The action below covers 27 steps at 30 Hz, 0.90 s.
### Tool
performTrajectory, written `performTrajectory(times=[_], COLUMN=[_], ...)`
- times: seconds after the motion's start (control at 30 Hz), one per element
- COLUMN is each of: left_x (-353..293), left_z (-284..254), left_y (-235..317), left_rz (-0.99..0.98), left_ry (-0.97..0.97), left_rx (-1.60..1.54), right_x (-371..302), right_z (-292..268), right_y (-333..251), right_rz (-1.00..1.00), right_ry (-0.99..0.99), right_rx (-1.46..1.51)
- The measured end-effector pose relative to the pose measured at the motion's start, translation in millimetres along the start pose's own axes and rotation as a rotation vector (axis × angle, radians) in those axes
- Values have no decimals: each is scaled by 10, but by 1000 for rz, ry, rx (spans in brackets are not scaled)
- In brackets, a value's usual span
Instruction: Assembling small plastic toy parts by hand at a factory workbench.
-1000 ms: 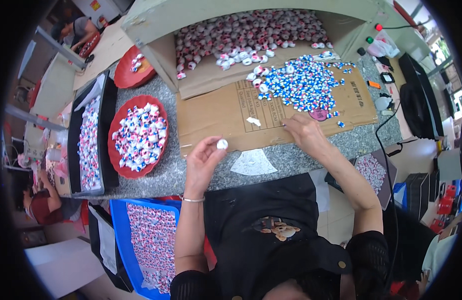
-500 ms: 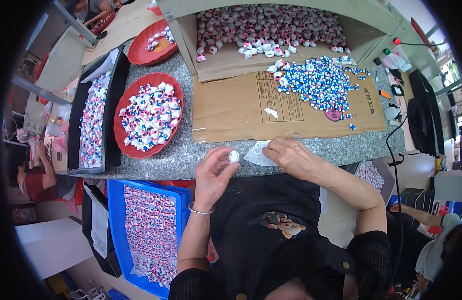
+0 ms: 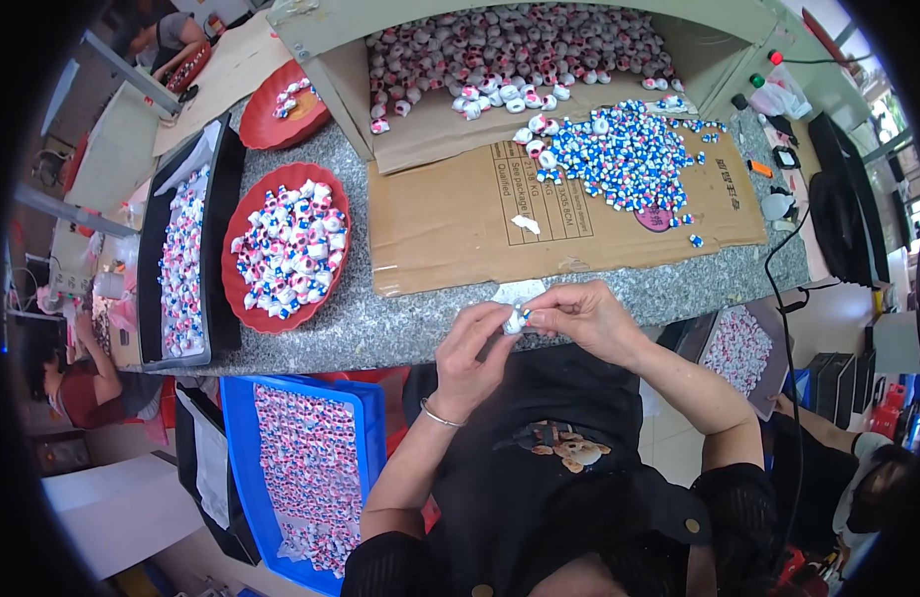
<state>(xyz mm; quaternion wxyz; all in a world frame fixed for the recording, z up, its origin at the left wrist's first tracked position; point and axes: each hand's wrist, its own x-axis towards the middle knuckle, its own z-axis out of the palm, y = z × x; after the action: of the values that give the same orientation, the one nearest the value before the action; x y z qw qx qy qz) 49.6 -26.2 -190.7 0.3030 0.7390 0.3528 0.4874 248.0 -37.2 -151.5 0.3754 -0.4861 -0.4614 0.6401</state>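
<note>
Above the counter's front edge my two hands meet. My left hand (image 3: 470, 360) is closed on a small rounded white figurine piece (image 3: 514, 324), held between thumb and fingers. My right hand (image 3: 591, 320) pinches a tiny blue-and-white piece (image 3: 526, 314) against it; the fingers partly hide both, so I cannot tell if they are joined. Just behind the hands lies a whitish flat sheet (image 3: 520, 292). On the cardboard (image 3: 430, 244) beyond are a heap of tiny blue-and-white pieces (image 3: 619, 164) and a few white-and-pink heads (image 3: 540, 127) at its left.
An open cubby (image 3: 311, 30) at the back holds many white-and-pink heads. To the left stand a scalloped red bowl (image 3: 281, 324) of figurines, another red bowl (image 3: 266, 129) and a black tray (image 3: 223, 209). A full blue crate (image 3: 372, 428) sits below. A black cable (image 3: 786, 298) hangs at right.
My left hand has moved right with the white piece. My right hand has left the whitish sheet and now pinches a tiny blue-and-white piece at the white one. The view has shifted slightly.
</note>
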Motion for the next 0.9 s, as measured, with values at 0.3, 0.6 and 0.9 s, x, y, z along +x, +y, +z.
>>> performTrajectory(times=[0.3,0.6,0.9], left_x=[196,52,233], left_z=[-187,-157,-348], left_y=[94,76,-134], left_rz=[-415,-584,-629], left_ry=[-444,-424,-271], left_rx=[-404,-731,-885], right_x=[-149,-891,-1933], right_z=[96,67,-763], right_y=[-93,467,2103], right_rz=[-667,-610,270], right_ry=[115,652,1319], right_rx=[-526,-294,48])
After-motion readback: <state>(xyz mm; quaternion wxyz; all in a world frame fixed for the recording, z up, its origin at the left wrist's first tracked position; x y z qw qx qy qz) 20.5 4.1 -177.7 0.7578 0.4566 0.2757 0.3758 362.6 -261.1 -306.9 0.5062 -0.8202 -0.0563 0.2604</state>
